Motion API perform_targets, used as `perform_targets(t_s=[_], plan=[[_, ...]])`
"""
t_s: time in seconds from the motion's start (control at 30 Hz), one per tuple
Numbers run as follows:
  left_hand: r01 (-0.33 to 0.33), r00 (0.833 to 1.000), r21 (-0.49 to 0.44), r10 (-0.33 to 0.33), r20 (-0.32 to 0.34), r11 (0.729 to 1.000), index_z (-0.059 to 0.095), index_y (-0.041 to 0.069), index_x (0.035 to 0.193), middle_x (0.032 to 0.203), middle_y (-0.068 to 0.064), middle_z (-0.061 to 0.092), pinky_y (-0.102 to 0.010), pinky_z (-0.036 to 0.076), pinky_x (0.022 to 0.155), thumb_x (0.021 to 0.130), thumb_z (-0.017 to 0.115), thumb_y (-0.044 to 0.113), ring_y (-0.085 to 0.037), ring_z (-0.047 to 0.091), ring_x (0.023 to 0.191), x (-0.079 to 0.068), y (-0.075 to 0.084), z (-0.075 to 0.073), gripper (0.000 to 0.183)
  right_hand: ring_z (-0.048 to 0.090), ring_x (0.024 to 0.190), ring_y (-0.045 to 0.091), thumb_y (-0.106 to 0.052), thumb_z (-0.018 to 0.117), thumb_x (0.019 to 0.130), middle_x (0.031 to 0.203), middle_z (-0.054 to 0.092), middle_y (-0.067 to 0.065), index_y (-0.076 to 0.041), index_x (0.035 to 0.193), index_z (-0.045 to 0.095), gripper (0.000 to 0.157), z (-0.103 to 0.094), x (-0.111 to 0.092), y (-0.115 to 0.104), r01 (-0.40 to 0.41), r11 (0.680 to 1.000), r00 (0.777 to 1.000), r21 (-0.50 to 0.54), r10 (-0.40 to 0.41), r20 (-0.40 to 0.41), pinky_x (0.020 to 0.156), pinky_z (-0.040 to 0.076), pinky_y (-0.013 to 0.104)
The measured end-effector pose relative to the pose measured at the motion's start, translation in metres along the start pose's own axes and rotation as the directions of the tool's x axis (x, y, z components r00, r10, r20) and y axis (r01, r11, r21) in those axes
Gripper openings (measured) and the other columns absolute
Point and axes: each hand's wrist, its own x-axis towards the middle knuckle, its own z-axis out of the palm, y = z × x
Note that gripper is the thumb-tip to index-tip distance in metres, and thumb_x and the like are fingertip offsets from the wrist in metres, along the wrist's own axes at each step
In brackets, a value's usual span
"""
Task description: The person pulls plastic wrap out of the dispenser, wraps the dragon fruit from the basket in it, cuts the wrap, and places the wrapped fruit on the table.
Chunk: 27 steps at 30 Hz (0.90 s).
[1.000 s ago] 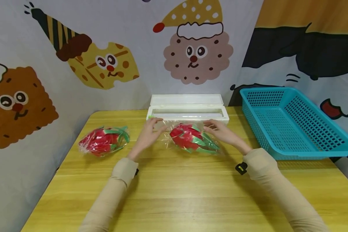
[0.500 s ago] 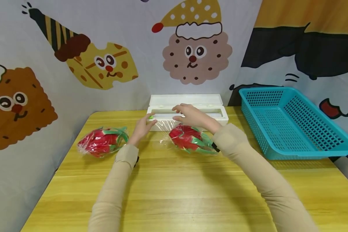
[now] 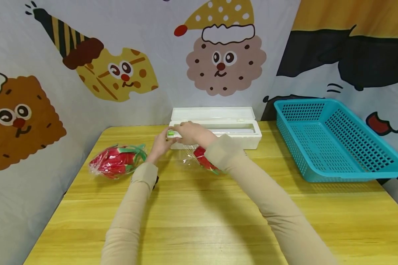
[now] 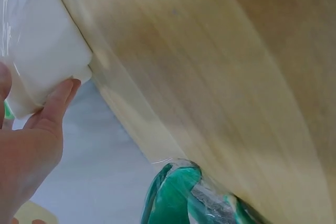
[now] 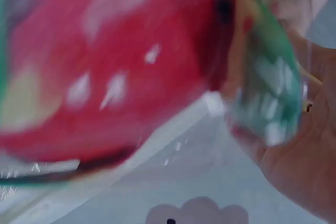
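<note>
My left hand [image 3: 160, 145] grips the left end of a white cling film dispenser [image 3: 227, 141], whose lid stands up at the back. In the left wrist view, its fingers [image 4: 55, 106] lie along the end wall of the dispenser [image 4: 44, 35]. Fingertips of my right hand [image 3: 193, 133] are right at the green slide cutter [image 3: 170, 133] by the dispenser's left end; I cannot tell whether they pinch it. Under the right forearm lies a red dragon fruit [image 3: 202, 156] with green leaves, under clear film that reaches the dispenser. It appears large and blurred in the right wrist view.
Another film-wrapped dragon fruit [image 3: 112, 162] lies on the wooden table [image 3: 172, 213] to the left of my left hand. A blue plastic basket [image 3: 321, 140] stands at the right. Behind the table hangs a cartoon-printed cloth [image 3: 172, 73].
My right hand has left the right side of the middle dragon fruit and crossed left to the green slide cutter. My left hand has moved from the film to the dispenser's left end.
</note>
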Motion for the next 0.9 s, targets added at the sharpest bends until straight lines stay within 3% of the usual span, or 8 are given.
perform_targets(t_s=[0.13,0.3,0.4,0.53,0.67,0.73,0.83,0.9], plan=[[0.018,1.000,-0.022,-0.018,0.001,1.000,0.042,0.011,0.141,0.140,-0.022,0.049,-0.039,0.056,0.080,0.094,0.059,0.017,-0.037,0.062,0.109,0.001,-0.002,-0.001,0.050,0.034,0.140,0.034,-0.038,0.052,0.097,0.152,0.035,0.014,-0.017,0.149,0.032,0.059,0.007,0.010,-0.010,-0.016,0.999,0.999,-0.048,0.018,0.040,0.118,0.029,0.047],[0.005,0.999,-0.091,0.000,0.054,0.996,0.042,0.012,0.142,0.138,-0.020,0.051,-0.023,0.045,0.059,0.096,0.055,0.012,-0.025,0.062,0.084,0.000,-0.001,-0.004,0.048,0.036,0.139,0.034,-0.040,0.055,0.095,0.155,0.031,0.011,-0.011,0.138,0.049,0.052,0.014,0.014,-0.013,-0.045,0.997,0.998,-0.070,0.048,0.048,0.115,0.034,0.046],[0.019,0.996,-0.118,-0.008,0.093,0.993,0.039,0.013,0.145,0.120,-0.023,0.060,-0.020,0.038,0.052,0.096,0.056,0.018,-0.015,0.050,0.062,0.000,0.000,-0.007,0.051,0.034,0.140,0.035,-0.037,0.056,0.095,0.158,0.026,0.009,-0.009,0.124,0.061,0.041,0.015,0.014,-0.011,-0.053,0.996,0.997,-0.075,0.057,0.057,0.116,0.033,0.044],[0.059,0.989,-0.174,-0.034,0.145,0.983,0.035,0.015,0.147,0.115,-0.021,0.060,-0.027,0.047,0.060,0.095,0.059,0.022,-0.015,0.053,0.066,0.002,-0.002,-0.010,0.058,0.028,0.143,0.036,-0.033,0.057,0.095,0.160,0.019,0.009,-0.011,0.121,0.064,0.035,0.017,0.014,-0.006,-0.037,0.997,0.996,-0.062,0.042,0.081,0.119,0.026,0.045],[0.103,0.978,-0.272,-0.047,0.204,0.957,0.029,0.014,0.150,0.137,-0.022,0.050,-0.044,0.050,0.092,0.095,0.059,0.020,-0.029,0.058,0.110,0.004,-0.005,-0.012,0.062,0.028,0.143,0.034,-0.030,0.057,0.095,0.158,0.023,0.011,-0.009,0.128,0.058,0.039,0.017,0.015,-0.003,-0.010,0.999,0.996,-0.047,0.014,0.086,0.121,0.022,0.044],[0.110,0.979,-0.276,-0.056,0.195,0.955,0.031,0.014,0.149,0.140,-0.021,0.049,-0.045,0.048,0.097,0.095,0.058,0.024,-0.029,0.056,0.113,0.005,-0.005,-0.012,0.061,0.032,0.141,0.032,-0.027,0.057,0.095,0.154,0.029,0.012,-0.008,0.135,0.051,0.045,0.017,0.017,-0.001,-0.010,1.000,0.998,-0.020,0.011,0.064,0.120,0.025,0.042],[0.085,0.989,-0.204,-0.057,0.137,0.975,0.038,0.014,0.146,0.131,-0.021,0.055,-0.034,0.051,0.079,0.095,0.056,0.033,-0.022,0.059,0.094,0.005,-0.004,-0.012,0.057,0.040,0.134,0.031,-0.024,0.057,0.095,0.149,0.035,0.013,-0.009,0.143,0.040,0.052,0.017,0.019,0.000,-0.038,0.999,0.999,0.033,0.038,0.018,0.115,0.035,0.040],[0.075,0.993,-0.158,-0.060,0.098,0.985,0.042,0.013,0.144,0.128,-0.022,0.058,-0.026,0.046,0.066,0.095,0.056,0.036,-0.015,0.055,0.080,0.006,-0.003,-0.012,0.056,0.042,0.133,0.032,-0.023,0.056,0.096,0.147,0.036,0.013,-0.012,0.146,0.034,0.056,0.017,0.020,0.001,-0.058,0.997,0.998,0.056,0.058,0.003,0.112,0.038,0.040]])
